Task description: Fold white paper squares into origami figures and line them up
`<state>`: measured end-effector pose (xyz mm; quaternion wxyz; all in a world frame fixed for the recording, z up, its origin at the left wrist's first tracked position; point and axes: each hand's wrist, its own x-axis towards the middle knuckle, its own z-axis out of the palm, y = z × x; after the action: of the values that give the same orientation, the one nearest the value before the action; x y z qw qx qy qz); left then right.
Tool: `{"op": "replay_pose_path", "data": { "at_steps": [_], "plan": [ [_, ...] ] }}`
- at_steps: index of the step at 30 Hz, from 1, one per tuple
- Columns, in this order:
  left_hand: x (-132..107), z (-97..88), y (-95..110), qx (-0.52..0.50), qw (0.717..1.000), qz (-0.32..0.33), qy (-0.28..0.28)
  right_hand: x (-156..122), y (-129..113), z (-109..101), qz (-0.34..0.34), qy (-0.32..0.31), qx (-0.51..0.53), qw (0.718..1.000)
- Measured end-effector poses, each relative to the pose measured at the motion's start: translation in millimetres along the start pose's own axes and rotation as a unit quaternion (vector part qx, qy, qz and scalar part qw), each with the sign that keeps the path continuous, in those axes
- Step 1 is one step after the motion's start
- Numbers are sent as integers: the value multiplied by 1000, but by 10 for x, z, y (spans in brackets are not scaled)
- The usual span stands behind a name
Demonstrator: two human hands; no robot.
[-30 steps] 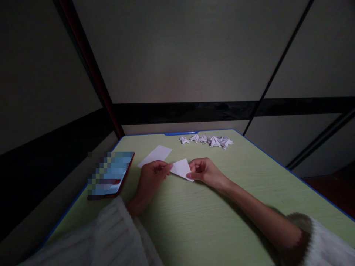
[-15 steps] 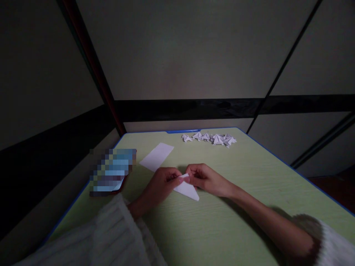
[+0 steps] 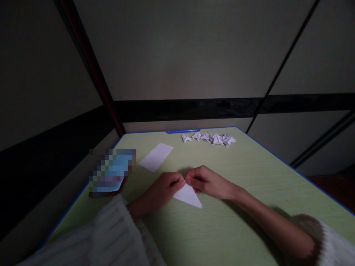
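Change noted: a second ago the folded paper (image 3: 189,195) was held up off the tabletop (image 3: 222,229), a squarish piece caught between the two hands. It now lies flat on the tabletop as a narrow triangle, its long point aimed at the near edge. Both hands have come down with it and a little nearer the person.

Left hand (image 3: 163,187): fingers curled, thumb and forefinger closed on the top corner of the folded paper. Right hand (image 3: 208,182): likewise closed, its fingertips meeting the left hand's at that same corner. The rest of the triangle lies free, pressed by neither hand.

Judgement: the fold has gone a stage further, and the work is now done against the tabletop rather than in the air.

Position: the folded paper lies about mid-tabletop, left of centre. A blank sheet (image 3: 156,157) lies flat beyond it toward the far left corner. A row of paper figures (image 3: 210,139) sits along the far edge. A phone (image 3: 111,171) lies at the left edge.

Writing: none legible. The phone's screen is obscured; no brand or label shows.
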<state>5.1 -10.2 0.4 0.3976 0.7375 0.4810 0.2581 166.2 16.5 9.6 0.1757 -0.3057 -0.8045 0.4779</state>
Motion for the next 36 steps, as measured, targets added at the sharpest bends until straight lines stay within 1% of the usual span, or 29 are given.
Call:
{"op": "replay_pose_path", "data": {
  "at_steps": [5,9,12,17,20,23,26,29,31,36],
  "plan": [
    [-6,-9,9,35,999,11,-7,-31,-44,-33,-57,-50,-110,991],
    [-9,-14,33,60,998,10,-4,-28,-55,-26,-85,-24,-187,978],
    [-5,-16,46,66,998,2,-9,-16,-34,-14,-87,-11,-205,975],
    [-4,-21,44,64,998,3,-12,-12,3,-22,-68,-11,-169,983],
    [-7,-17,33,70,998,3,-10,-19,-10,-28,-78,-23,-161,984],
    [-10,-2,14,81,997,8,1,-28,-33,-23,-86,-22,-172,981],
    [-18,21,2,106,994,19,7,-30,-31,-8,-90,-16,-180,979],
    [-30,38,7,152,988,27,21,-17,2,15,-86,-7,-171,982],
    [-41,41,16,186,981,35,38,0,24,31,-75,-1,-144,987],
    [-86,34,24,266,957,72,87,35,15,65,-53,23,-31,998]
  ]
}}
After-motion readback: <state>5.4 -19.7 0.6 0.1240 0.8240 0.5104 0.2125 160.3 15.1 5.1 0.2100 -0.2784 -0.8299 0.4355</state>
